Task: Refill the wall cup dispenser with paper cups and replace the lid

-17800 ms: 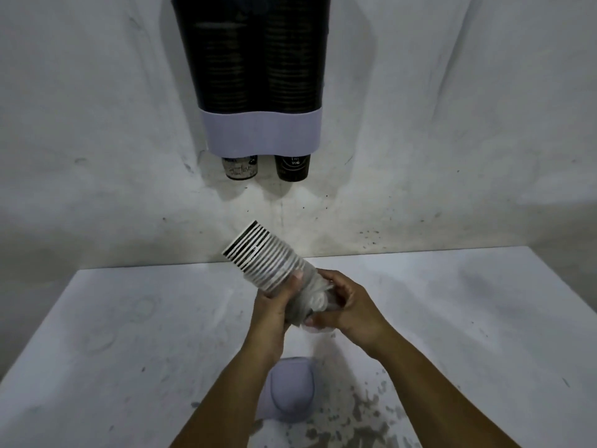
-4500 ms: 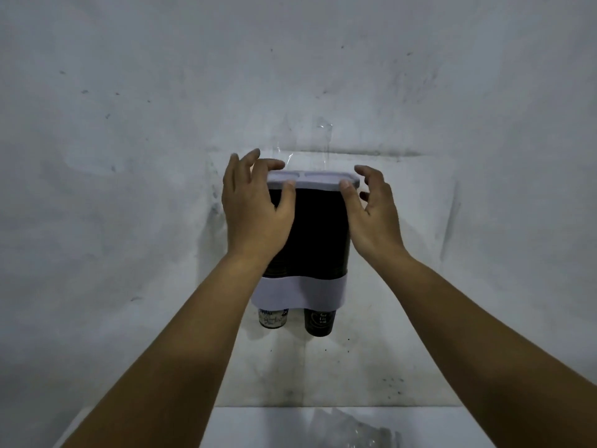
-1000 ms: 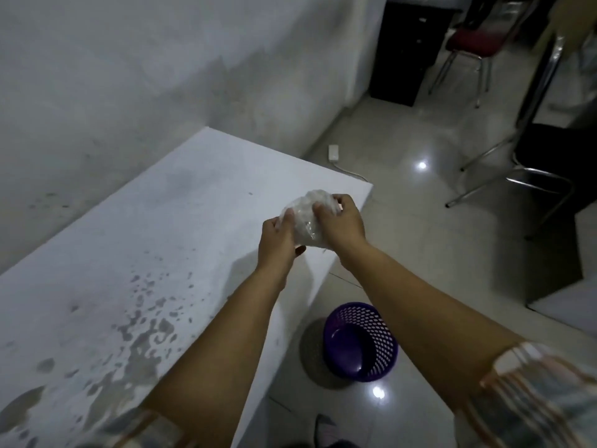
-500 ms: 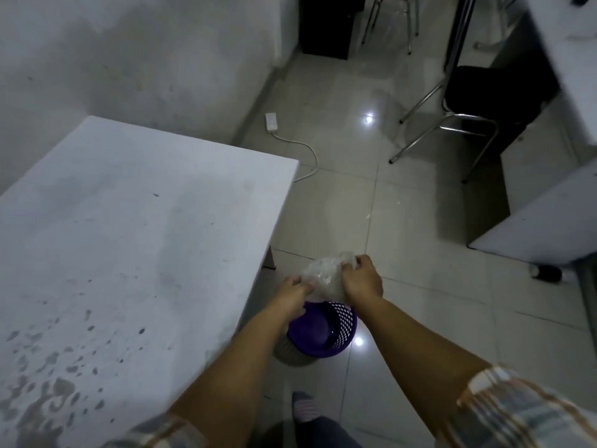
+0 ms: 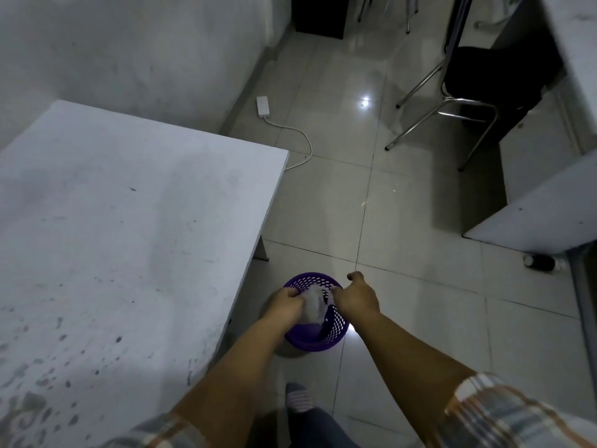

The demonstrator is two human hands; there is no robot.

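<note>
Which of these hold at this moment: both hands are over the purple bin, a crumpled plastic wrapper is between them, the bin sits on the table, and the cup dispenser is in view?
1. Both the left hand and the right hand are over the bin. True.
2. A crumpled wrapper is between them. True.
3. The bin sits on the table. False: it stands on the floor beside it.
4. The dispenser is in view. False: it is out of frame.
</note>
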